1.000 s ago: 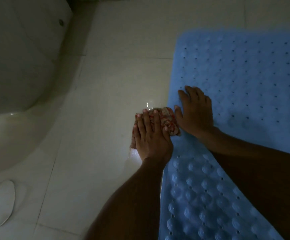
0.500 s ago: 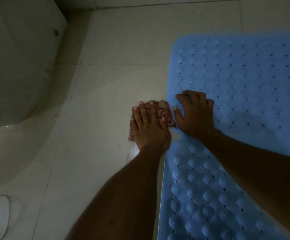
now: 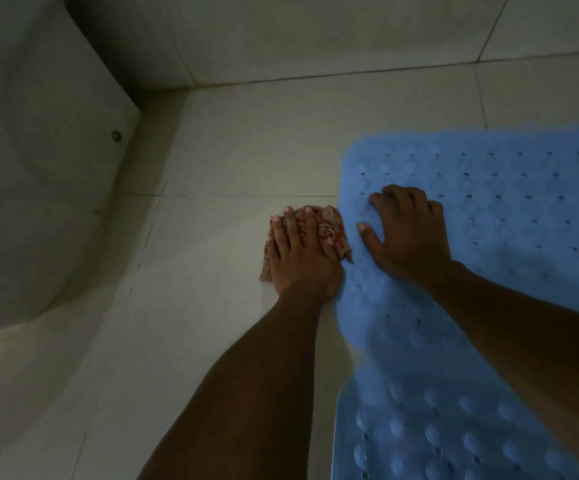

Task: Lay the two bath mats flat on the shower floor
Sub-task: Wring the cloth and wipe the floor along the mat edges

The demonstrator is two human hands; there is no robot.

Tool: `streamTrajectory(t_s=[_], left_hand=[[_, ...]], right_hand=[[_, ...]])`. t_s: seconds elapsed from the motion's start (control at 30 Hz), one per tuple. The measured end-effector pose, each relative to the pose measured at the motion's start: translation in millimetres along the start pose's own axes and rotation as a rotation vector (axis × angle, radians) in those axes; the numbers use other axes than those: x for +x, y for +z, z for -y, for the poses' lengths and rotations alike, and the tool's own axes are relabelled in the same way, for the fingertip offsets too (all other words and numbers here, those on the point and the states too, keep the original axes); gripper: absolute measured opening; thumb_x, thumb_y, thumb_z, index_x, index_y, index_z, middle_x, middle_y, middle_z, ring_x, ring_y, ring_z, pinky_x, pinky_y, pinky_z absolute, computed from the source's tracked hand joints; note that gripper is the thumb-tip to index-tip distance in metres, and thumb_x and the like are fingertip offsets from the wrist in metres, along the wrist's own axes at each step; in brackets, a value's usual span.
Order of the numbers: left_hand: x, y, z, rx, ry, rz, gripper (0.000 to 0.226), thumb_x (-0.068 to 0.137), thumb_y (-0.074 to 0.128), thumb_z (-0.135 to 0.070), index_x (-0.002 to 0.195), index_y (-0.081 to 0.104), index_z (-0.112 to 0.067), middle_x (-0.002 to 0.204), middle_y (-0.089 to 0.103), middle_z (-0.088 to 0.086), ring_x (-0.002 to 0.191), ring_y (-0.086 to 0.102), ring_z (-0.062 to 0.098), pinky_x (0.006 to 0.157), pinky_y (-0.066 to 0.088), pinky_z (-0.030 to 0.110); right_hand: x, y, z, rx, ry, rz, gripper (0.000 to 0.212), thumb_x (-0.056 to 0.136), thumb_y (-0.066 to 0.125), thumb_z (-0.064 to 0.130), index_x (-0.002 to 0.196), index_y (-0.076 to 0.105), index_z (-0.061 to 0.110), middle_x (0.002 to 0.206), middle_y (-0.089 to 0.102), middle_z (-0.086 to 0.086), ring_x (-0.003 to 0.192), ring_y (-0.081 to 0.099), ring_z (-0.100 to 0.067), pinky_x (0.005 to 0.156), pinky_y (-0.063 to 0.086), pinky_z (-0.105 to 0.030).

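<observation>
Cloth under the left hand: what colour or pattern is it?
The cloth is pale with a red-orange print, seen in the dim head view.

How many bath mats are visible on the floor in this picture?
1. The blue bath mat lies on the tiled floor at the right, under the right hand. A second mat is not visible; it may be outside the view.
</observation>
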State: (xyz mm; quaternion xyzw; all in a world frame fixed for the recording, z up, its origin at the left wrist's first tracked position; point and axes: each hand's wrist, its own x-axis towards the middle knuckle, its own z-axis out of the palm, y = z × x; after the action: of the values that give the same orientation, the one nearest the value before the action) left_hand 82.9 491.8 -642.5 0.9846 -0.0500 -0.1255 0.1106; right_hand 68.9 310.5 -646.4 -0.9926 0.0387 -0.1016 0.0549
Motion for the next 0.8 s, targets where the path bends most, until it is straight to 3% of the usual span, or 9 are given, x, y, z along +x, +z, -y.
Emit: streamTrajectory(t_s=[0.23, 0.43, 0.57, 0.8], left_hand=[[37, -3, -11, 0.016, 0.036, -0.036, 0.068, 0.099, 0.013, -0.049, 0.163, -0.002, -0.029, 0.171, -0.011, 0.004, 0.156, -0.014, 0.028, 0.126, -0.004, 0.046], [38, -7, -12, 0.015, 0.017, 0.004, 0.078, 0.089, -0.002, -0.056, 0.162, 0.000, -0.030, 0.171, -0.010, 0.005, 0.156, -0.013, 0.028, 0.125, -0.004, 0.047], [20, -22, -16, 0.011, -0.057, 0.025, 0.067, 0.103, 0.021, -0.050, 0.162, -0.003, -0.029, 0.170, -0.015, 0.007, 0.155, -0.016, 0.029, 0.123, -0.010, 0.048], [-3, -22, -24, -0.050, -0.209, 0.077, 0.068, 0.105, 0.022, -0.048, 0.162, -0.005, -0.023, 0.170, -0.013, 0.009, 0.156, -0.015, 0.031, 0.125, -0.005, 0.052]], right_hand=[[17, 16, -21, -0.036, 0.051, 0.043, 0.067, 0.097, 0.034, 0.057, 0.150, 0.040, 0.016, 0.159, 0.036, -0.013, 0.148, 0.029, -0.037, 0.115, 0.024, -0.056], [18, 4, -19, -0.021, 0.067, 0.114, 0.069, 0.096, 0.032, 0.057, 0.152, 0.036, 0.017, 0.162, 0.030, -0.013, 0.150, 0.022, -0.037, 0.118, 0.019, -0.057], [20, -2, -17, 0.015, 0.075, 0.158, 0.070, 0.096, 0.032, 0.057, 0.152, 0.036, 0.016, 0.162, 0.029, -0.013, 0.151, 0.019, -0.037, 0.118, 0.018, -0.058], [21, -5, -17, 0.067, 0.076, 0.203, 0.071, 0.096, 0.030, 0.057, 0.152, 0.037, 0.015, 0.163, 0.028, -0.014, 0.152, 0.017, -0.037, 0.119, 0.015, -0.060]])
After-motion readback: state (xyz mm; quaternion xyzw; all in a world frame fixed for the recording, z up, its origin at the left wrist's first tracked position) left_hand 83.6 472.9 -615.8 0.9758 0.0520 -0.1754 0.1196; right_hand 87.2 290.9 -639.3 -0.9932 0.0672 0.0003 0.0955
